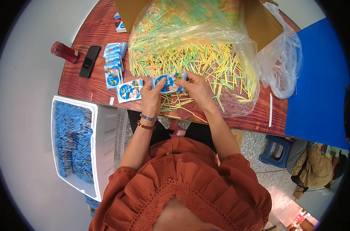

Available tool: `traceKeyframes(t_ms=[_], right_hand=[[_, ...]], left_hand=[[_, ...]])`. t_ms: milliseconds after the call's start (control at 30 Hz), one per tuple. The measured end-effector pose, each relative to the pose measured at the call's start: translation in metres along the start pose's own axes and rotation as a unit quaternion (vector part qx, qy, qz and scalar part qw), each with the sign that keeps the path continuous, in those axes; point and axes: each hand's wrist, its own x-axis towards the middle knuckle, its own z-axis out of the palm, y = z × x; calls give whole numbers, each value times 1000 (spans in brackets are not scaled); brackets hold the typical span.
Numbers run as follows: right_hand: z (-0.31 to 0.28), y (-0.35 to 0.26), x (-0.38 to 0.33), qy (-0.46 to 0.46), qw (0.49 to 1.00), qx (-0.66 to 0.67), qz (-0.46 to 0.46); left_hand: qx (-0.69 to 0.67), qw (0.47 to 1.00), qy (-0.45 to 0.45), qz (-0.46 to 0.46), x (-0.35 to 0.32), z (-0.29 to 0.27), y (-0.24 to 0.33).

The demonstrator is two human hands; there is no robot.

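Both my hands hold one small blue-and-white printed packet (169,85) level above the table's near edge. My left hand (152,94) pinches its left end, thumb on top, and my right hand (198,90) grips its right end the same way. Another such packet (129,91) lies flat just left of my left hand. Beyond it, an overlapping row of packets (113,69) runs away from me. Right under and behind my hands spreads a heap of thin yellow, green and orange sticks (190,59), spilling from a large clear plastic bag (236,42).
A cardboard box (261,25) stands behind the bag. To the left are a phone (89,61) and a red cylindrical container (65,52). A white foam box (96,146) full of blue packets sits below left. At right are a crumpled plastic bag (281,73), a blue panel (317,84) and a stool (276,150).
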Motion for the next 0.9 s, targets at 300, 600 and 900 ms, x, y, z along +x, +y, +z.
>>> traceKeyframes(t_ms=[300,600,900], right_hand=[[-4,6,5,-29,994,-106,-28],[-18,-27,-10,-19,938,-215,-270],[-31,-23,-2,-132,970,-141,-149]], left_hand=[[-5,999,47,3,3,-11,-16],[-69,995,25,-68,3,-3,-11],[-69,996,15,-60,3,-1,-21]])
